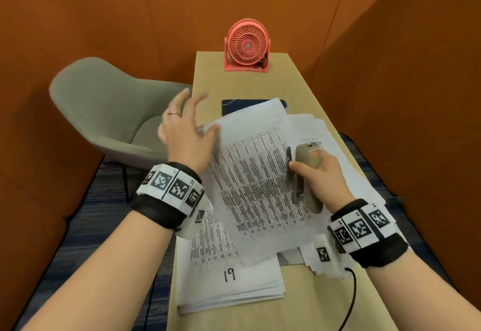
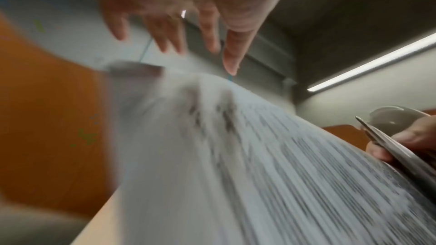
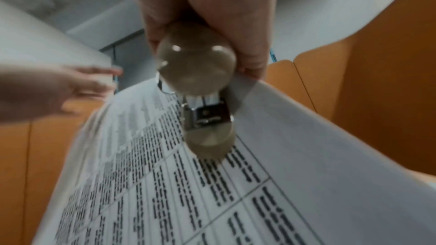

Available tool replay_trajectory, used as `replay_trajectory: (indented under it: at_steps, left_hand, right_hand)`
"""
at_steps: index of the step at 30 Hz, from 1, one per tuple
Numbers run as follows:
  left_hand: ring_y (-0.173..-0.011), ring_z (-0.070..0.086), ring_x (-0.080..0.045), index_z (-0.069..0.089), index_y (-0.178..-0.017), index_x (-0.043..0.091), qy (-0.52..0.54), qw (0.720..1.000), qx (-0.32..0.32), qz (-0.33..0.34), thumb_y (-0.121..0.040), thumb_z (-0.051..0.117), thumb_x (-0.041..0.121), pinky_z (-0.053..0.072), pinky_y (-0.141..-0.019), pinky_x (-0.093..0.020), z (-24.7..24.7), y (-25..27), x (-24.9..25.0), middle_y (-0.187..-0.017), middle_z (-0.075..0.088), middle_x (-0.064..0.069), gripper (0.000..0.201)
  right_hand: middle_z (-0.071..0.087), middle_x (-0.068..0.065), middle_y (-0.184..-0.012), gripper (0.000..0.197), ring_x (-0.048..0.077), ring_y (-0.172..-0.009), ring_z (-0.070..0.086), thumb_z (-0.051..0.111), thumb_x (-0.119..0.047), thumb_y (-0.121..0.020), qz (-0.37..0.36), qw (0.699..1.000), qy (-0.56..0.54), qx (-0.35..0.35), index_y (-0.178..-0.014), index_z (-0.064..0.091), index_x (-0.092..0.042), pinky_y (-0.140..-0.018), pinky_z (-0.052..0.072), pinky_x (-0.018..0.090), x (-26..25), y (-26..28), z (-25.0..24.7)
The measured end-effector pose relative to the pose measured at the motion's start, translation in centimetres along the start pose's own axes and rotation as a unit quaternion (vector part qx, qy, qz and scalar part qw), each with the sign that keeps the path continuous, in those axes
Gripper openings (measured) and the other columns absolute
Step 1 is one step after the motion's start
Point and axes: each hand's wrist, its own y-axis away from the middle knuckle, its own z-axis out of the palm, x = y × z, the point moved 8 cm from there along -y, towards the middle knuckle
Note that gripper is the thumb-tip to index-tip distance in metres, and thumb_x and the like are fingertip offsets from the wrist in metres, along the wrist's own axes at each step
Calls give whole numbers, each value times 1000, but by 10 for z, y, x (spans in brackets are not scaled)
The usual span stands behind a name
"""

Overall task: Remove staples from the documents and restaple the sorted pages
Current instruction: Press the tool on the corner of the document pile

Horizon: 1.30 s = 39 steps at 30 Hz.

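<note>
Desk (image 1: 307,91): narrow, light wood, between orange partition walls.
Paper stack (image 1: 231,289): near left corner, top sheet marked "19".
Printed sheet (image 1: 257,174): mid-desk, tilted across the stack, left edge lifted.
Fan (image 1: 247,44): coral, far edge, upright.
Left hand (image 1: 186,132): fingers spread wide, thumb on the sheet's lifted edge.
Right hand (image 1: 322,174): wrapped around beige stapler (image 1: 308,174), over the sheet's right edge.

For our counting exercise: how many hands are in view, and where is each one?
2. The left hand hovers with straight fingers over the far left corner of the printed sheets. The right hand grips the stapler at the sheets' right edge. No others show.
</note>
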Motion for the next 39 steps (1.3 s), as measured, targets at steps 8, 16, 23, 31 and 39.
replay_trajectory:
  at_steps: [8,16,23,31,39]
  left_hand:
    - [-112,57,-27,54,-121,7,201,869,-257,-373,-79,71,21,43,-96,-34,99,91,-144,-128,57,-11,47]
    - [-112,55,-35,52,-120,-6,-1,866,-230,-443,-88,59,6,43,-89,-34,108,124,-220,-123,57,-23,36]
    - [-116,48,-36,48,-124,2,-104,851,-270,-439,-87,53,9,40,-93,-36,113,126,-228,-128,48,-23,38]
    - [-117,49,-34,49,-125,-1,-36,907,-234,-349,-87,48,-4,38,-96,-34,118,110,-206,-129,50,-21,38]
    - [-123,47,-29,44,-135,6,-13,889,-236,-392,-87,51,0,35,-101,-31,123,110,-223,-137,47,-15,48]
  right_hand:
    - [60,10,-71,13,24,-59,57,65,-14,-85,230,970,-80,6,-89,56,-6,-63,52,35,78,-23,38]
    - [66,16,-79,16,30,-69,63,72,-18,-79,302,948,43,-87,-80,62,-5,-78,54,43,142,-14,106]
    - [63,5,-71,20,28,-76,64,71,-26,-80,297,941,110,-117,-67,59,-16,-80,53,40,159,-16,123]
    - [60,4,-72,17,21,-68,58,70,-20,-82,311,940,99,-102,-72,58,-13,-74,51,33,168,-16,114]
    - [59,4,-74,19,22,-75,58,71,-20,-82,307,940,105,-105,-71,56,-14,-80,50,35,173,-19,110]
